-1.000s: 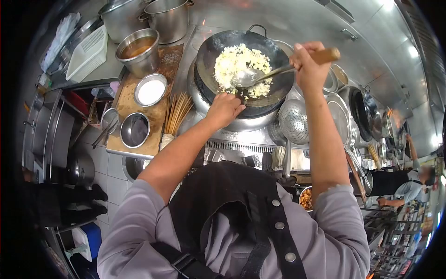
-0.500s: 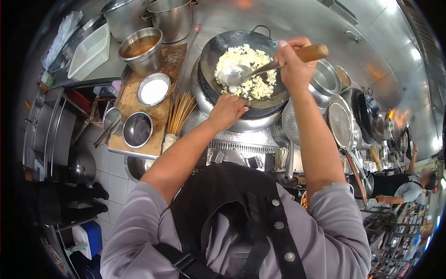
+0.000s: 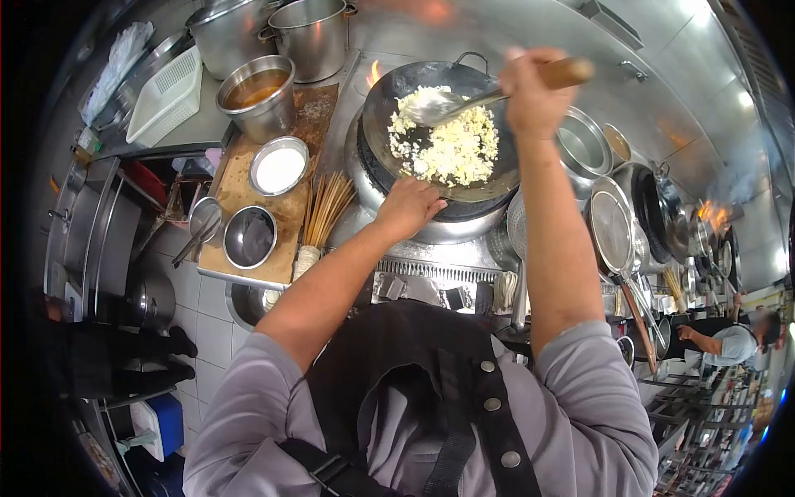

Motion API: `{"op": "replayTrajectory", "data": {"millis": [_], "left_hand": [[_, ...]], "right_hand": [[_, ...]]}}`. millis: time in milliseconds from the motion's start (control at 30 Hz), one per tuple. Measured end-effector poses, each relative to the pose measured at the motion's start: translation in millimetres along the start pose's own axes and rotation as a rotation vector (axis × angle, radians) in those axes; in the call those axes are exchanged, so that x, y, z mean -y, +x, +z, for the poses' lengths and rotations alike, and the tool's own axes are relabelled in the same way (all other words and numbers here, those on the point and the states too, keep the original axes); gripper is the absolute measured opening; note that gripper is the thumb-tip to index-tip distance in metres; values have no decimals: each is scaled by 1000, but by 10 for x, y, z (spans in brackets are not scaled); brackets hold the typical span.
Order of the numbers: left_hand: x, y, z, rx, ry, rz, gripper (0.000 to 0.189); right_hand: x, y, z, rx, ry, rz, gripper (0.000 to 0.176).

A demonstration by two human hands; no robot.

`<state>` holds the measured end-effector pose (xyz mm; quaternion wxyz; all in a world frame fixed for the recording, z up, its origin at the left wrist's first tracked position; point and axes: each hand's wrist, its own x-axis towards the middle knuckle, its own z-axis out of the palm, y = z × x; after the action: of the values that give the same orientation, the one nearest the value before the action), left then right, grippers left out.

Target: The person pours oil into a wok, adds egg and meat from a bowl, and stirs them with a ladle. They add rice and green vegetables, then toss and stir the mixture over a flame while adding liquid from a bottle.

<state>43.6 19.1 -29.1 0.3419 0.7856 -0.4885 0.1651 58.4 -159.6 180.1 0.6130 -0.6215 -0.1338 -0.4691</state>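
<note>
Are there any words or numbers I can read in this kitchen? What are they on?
None can be read. The wok, the ladle, the steel pots and the bowls show no writing; the racks at lower right are too blurred to tell.

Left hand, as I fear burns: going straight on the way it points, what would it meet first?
The left hand grips the near rim of the wok; straight on it would likely meet the fried rice inside, though depth is unclear.
</note>
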Motion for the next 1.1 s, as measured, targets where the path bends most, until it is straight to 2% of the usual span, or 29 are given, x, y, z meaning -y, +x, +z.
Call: {"op": "replayTrajectory", "data": {"millis": [33,67,167,233,300,333,367,433,567,600,633,700,733,800,833,900,933,967,1033,1100], "left_hand": [[-7,-20,13,3,-2,0,26],[-3,-31,17,7,-10,4,26],[-21,-38,-5,16,-7,-5,26],[17,25,-21,13,0,-5,25],[3,-4,10,48,15,-33,23],[10,-2,8,63,-9,-48,22],[8,-1,-6,66,-6,-43,22],[24,-3,0,66,-14,-33,23],[-5,25,-15,100,44,-54,24],[5,10,11,77,17,-51,25],[11,1,21,53,-10,-48,26],[38,58,-29,97,-14,-57,27],[21,39,-34,148,-22,-74,27],[-7,23,-48,150,2,-72,27],[-13,28,-68,144,30,-73,27],[-21,-5,-61,136,18,-76,27],[-9,-16,-42,125,14,-70,27],[3,6,-34,107,11,-63,27],[0,-6,-29,125,0,-72,27],[33,33,-53,135,-4,-78,27]], "right_hand": [[-202,-85,-21,10,-14,8,17],[-262,-34,-43,-41,-172,22,16],[211,379,56,-5,-40,113,16],[285,346,76,27,7,49,16],[-10,58,60,7,-35,-109,17],[-175,-48,82,60,-249,9,18],[-261,29,-6,54,-247,6,18],[170,315,151,12,-256,102,17],[170,310,92,-59,-35,-148,18],[-187,277,-3,-60,-167,-184,18],[-471,173,-60,0,-140,-64,17],[-208,325,-40,18,-292,85,17],[7,381,-21,22,-293,91,17],[391,457,6,0,-108,65,17],[370,388,-18,8,-106,66,17],[127,71,-206,-67,-314,-68,18],[-303,-15,-422,-98,-233,9,15],[-190,59,-449,-96,-233,5,15],[259,243,-398,-111,-237,130,15],[559,230,-406,-113,-152,60,17]]}}
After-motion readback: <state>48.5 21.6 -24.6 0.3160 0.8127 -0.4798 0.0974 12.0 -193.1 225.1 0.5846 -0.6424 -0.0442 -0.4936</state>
